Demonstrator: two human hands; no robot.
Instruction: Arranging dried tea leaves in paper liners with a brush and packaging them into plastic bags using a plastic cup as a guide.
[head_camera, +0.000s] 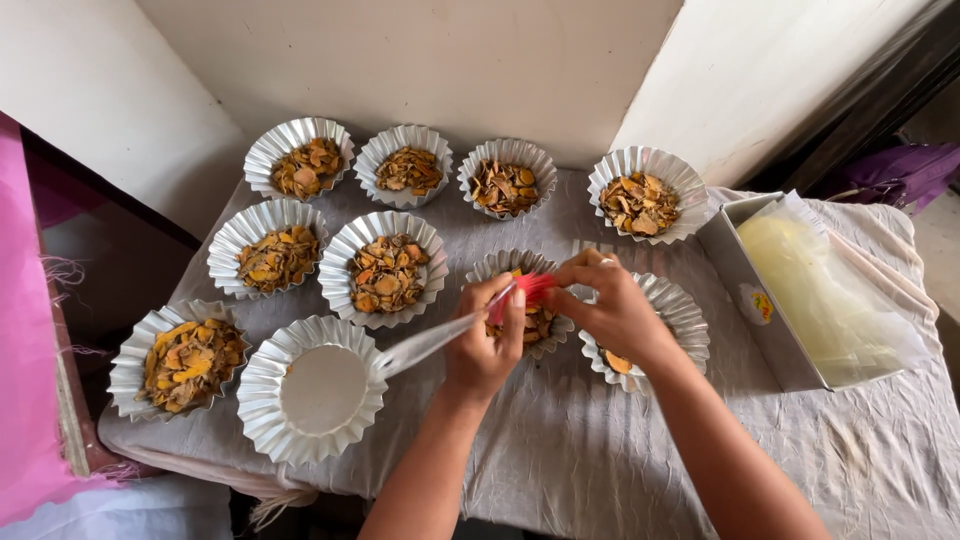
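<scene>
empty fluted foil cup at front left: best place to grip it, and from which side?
Probably pinch the empty foil cup at its flared, pleated rim on the near edge, coming from the person's side. It sits upright and open; a filled cup crowds its left and the left hand, with a clear bag, its right.

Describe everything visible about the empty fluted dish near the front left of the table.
The empty fluted dish is round, shiny and silver, apparently thin foil, with a pleated flaring rim and a flat pale bottom holding nothing. It sits upright on the grey cloth near the table's front edge, right of a filled dish. A clear plastic bag, held by the left hand, reaches over its right rim.
</scene>
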